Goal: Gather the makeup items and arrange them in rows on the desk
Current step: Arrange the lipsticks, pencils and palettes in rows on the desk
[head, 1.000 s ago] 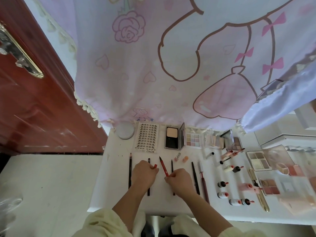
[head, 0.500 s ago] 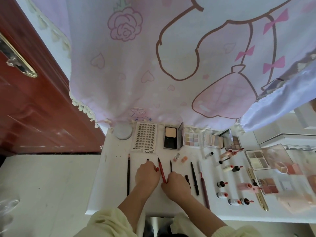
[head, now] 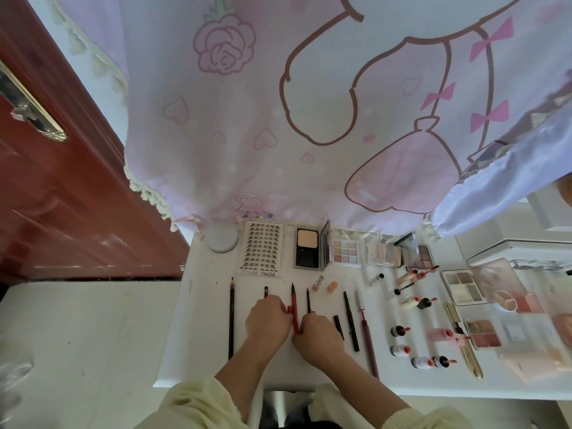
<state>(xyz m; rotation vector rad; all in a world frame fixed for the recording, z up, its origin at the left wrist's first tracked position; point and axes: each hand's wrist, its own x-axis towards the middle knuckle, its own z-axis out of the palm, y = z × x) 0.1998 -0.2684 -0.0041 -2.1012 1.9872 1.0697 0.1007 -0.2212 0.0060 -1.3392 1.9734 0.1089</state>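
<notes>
On the white desk [head: 201, 342] a red liner pen [head: 293, 300] lies pointing away from me, between my two hands. My left hand [head: 266, 320] is closed on a small red cap [head: 289, 309] that touches the pen's left side. My right hand [head: 318, 335] pinches the pen's near end. A row of slim items lies parallel to the pen: a black pencil [head: 231, 317], a dark pencil [head: 266, 291] partly under my left hand, a thin dark liner [head: 308, 300], a black pen [head: 351, 320] and a dark red pen [head: 367, 339].
Along the back stand a round white jar [head: 222, 239], a lash card [head: 262, 249], an open compact [head: 309, 249] and several palettes [head: 345, 252]. Small bottles [head: 399, 331] and a gold tube [head: 464, 339] lie right. A pink curtain [head: 309, 119] overhangs the back edge; a red door [head: 62, 181] is at the left.
The red pen was tilted in my right hand; now it lies straight on the desk. My hands have come together around it, the left bringing the red cap against it.
</notes>
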